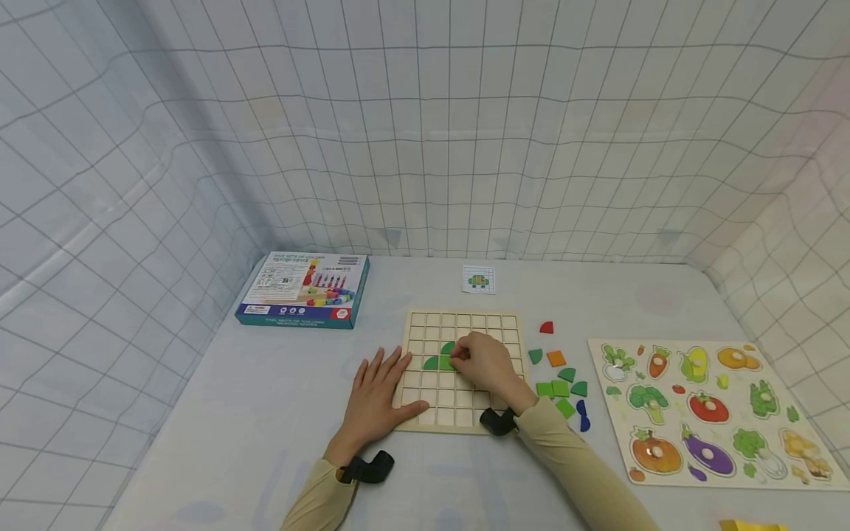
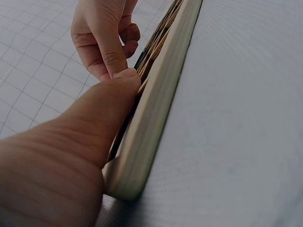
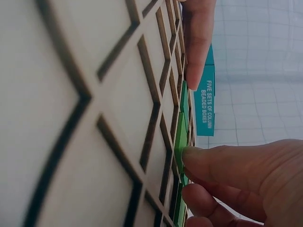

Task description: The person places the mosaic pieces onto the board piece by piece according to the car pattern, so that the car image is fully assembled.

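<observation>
A wooden grid board (image 1: 465,409) lies on the table in front of me. My left hand (image 1: 383,389) rests flat beside the board's left edge, fingers straight, with the thumb (image 2: 102,123) lying against the board's rim (image 2: 158,109). My right hand (image 1: 473,359) hovers over the board's middle and pinches a green tile (image 3: 181,137) that sits in the grid. Beside it in the grid lie a green quarter-round tile (image 1: 431,363) and another green one (image 1: 448,346).
Loose red, orange, green and blue tiles (image 1: 560,387) lie right of the board. A vegetable peg puzzle (image 1: 710,409) is at the far right, a teal box (image 1: 304,289) at the back left, and a small pattern card (image 1: 479,280) behind the board. Mesh walls surround the table.
</observation>
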`<state>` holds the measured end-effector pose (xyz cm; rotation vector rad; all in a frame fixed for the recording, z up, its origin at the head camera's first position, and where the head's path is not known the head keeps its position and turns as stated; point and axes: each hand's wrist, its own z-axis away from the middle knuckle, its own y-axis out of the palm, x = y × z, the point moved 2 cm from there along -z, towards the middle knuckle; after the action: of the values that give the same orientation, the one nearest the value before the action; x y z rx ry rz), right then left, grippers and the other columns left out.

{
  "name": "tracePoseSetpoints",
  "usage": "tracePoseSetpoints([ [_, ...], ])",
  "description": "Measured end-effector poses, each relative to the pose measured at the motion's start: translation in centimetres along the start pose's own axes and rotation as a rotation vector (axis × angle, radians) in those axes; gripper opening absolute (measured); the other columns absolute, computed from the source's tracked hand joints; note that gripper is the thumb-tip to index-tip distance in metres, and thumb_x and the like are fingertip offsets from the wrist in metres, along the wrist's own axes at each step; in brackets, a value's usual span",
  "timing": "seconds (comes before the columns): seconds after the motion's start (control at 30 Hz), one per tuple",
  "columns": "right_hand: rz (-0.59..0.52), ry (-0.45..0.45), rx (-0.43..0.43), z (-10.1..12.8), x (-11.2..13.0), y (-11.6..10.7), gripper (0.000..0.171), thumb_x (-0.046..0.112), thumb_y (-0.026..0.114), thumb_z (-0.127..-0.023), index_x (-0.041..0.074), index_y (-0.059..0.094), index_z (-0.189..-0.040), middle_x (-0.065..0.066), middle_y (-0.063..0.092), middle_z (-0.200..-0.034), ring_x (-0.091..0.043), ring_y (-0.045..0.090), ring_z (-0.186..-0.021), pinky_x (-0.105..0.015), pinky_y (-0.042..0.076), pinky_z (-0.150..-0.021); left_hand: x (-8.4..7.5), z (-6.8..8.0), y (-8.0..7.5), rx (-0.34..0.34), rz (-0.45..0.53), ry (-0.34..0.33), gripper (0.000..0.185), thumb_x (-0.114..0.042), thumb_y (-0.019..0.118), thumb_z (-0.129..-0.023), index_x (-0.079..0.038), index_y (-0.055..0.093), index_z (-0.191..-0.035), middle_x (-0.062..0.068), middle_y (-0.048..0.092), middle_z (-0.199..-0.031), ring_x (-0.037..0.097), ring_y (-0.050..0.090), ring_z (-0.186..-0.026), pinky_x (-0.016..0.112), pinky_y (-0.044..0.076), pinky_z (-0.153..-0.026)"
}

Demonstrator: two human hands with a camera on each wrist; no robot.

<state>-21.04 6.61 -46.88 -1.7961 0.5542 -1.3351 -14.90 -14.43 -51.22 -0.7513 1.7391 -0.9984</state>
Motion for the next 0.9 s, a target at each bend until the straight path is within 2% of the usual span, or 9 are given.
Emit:
tracePoseSetpoints([
  [0.3,0.0,0.033,0.014,0.9,-1.1,-1.6,0.005,0.023,0.072,-0.085,0.018,0.072,-0.084,0.012,0.058,-0.075,-0.008,0.052,-0.068,-0.029,0.044,-0.06,0.1,-0.1,0.0,0.012,0.004,-0.008,0.089,-0.062,0.063,-0.079,-0.015,0.035,-0.149,0.006,0.027,-0.153,0.03,0.01,-0.142,0.05,0.002,-0.111],
  [0.57,-0.026,0.024,-0.046,2.6,-3.6,-5.0,0.011,0.023,0.07,-0.086,0.014,0.074,-0.091,0.008,0.061,-0.078,-0.008,0.052,-0.062,-0.027,0.042,-0.05,0.2,0.1,-0.1,0.023,-0.001,-0.016,0.09,-0.064,0.062,-0.079,-0.016,0.034,-0.149,0.005,0.026,-0.154,0.03,0.01,-0.142,0.05,0.002,-0.111],
  [0.73,-0.007,0.024,-0.111,3.4,-5.7,-6.8,0.013,0.021,0.07,-0.087,0.01,0.074,-0.094,0.004,0.064,-0.08,-0.01,0.054,-0.063,-0.028,0.043,-0.052,0.1,0.1,-0.1,0.02,0.004,-0.01,0.09,-0.063,0.063,-0.079,-0.015,0.034,-0.149,0.005,0.025,-0.154,0.03,0.009,-0.142,0.05,0.002,-0.111],
  [0.9,0.016,0.068,-0.143,4.3,-7.9,-8.2,0.016,0.02,0.069,-0.088,0.008,0.073,-0.096,0.001,0.065,-0.081,-0.012,0.055,-0.063,-0.029,0.043,-0.052,0.0,0.0,-0.1,0.017,0.01,-0.004,0.09,-0.062,0.063,-0.079,-0.015,0.034,-0.149,0.005,0.026,-0.154,0.03,0.01,-0.142,0.049,0.002,-0.111],
])
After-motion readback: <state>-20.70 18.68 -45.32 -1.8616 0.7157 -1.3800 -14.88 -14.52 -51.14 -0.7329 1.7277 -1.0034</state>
